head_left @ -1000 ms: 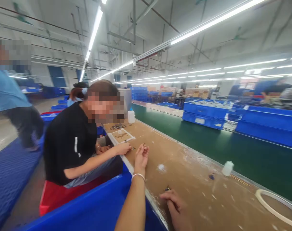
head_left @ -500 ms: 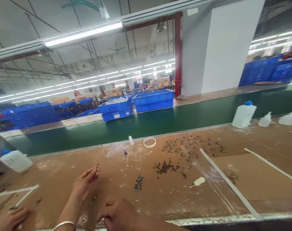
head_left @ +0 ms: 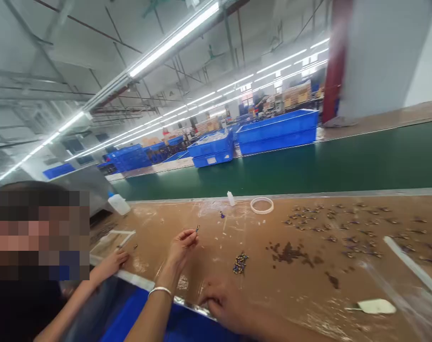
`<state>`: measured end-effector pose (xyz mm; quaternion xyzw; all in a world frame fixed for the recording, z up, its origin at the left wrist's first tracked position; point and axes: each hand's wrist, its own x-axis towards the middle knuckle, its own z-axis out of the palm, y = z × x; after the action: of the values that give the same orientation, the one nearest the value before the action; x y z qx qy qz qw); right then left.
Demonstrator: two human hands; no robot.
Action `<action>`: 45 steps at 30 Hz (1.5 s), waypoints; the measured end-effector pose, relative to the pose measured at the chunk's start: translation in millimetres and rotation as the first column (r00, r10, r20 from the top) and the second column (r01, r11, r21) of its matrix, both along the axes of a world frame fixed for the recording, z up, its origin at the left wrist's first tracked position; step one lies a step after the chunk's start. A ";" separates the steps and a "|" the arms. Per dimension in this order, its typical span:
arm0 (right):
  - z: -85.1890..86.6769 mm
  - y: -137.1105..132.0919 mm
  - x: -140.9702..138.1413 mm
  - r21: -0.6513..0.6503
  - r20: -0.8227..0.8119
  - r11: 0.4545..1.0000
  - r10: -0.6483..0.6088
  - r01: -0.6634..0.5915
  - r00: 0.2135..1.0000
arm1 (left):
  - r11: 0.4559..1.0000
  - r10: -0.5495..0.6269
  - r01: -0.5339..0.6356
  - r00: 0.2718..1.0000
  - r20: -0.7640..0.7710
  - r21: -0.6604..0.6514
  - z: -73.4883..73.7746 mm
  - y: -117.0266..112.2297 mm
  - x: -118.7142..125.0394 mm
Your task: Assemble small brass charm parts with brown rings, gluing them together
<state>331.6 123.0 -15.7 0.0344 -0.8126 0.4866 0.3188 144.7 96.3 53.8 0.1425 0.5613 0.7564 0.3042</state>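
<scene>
My left hand (head_left: 183,244) is raised over the brown tabletop, its thumb and fingertips pinched on a small dark part with a gold-coloured bit (head_left: 197,228). Near the front edge is my right hand (head_left: 225,300), its fingers curled inward but smeared by motion; whether it holds anything is hidden. A pile of small blue, black and gold parts (head_left: 240,262) lies just beyond my right hand. To the right, small brown discs (head_left: 289,253) are heaped loosely, with many similar dark-and-gold parts (head_left: 361,232) spread out behind them. A small blue piece (head_left: 222,214) stands farther back.
A tape roll (head_left: 262,205) and a small white bottle (head_left: 231,198) sit near the green belt (head_left: 265,173). A pale-handled tool (head_left: 376,306) lies at right. At left, a co-worker's hand (head_left: 118,261) rests near white tape lines (head_left: 125,232). Blue crates (head_left: 278,133) stand beyond.
The view has swung left, bringing the co-worker into sight. My left hand keeps its pinch on the small part. My right hand stays low near the table edge, still blurred.
</scene>
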 end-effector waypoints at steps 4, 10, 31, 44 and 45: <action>1.2 2.0 5.0 -0.085 -0.010 0.995 0.056 -0.057 0.998 | 0.994 0.096 -0.094 0.995 -0.024 0.058 -4.6 -31.8 -11.7; 1.2 0.7 14.7 -0.149 0.032 0.988 0.041 -0.036 0.999 | 0.929 0.316 -0.306 0.949 -0.017 0.210 -20.8 -78.1 -26.1; 50.0 -59.0 -240.5 -0.244 0.393 0.970 0.092 0.007 0.915 | 0.576 0.668 -0.678 0.712 0.216 0.456 -71.1 -104.1 -65.3; 20.9 -48.2 -237.4 -0.192 0.235 0.981 0.047 -0.001 0.971 | 0.586 0.733 -0.701 0.673 0.103 0.405 -74.0 -99.3 -62.9; 20.4 -47.6 -235.7 -0.187 0.224 0.982 0.051 -0.008 0.973 | 0.590 0.733 -0.701 0.673 0.099 0.400 -74.0 -99.4 -62.6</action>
<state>95.8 75.4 4.7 -0.0392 -0.7945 0.5653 0.2181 82.1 -3.1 -20.2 -0.0072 0.4124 0.9070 -0.0845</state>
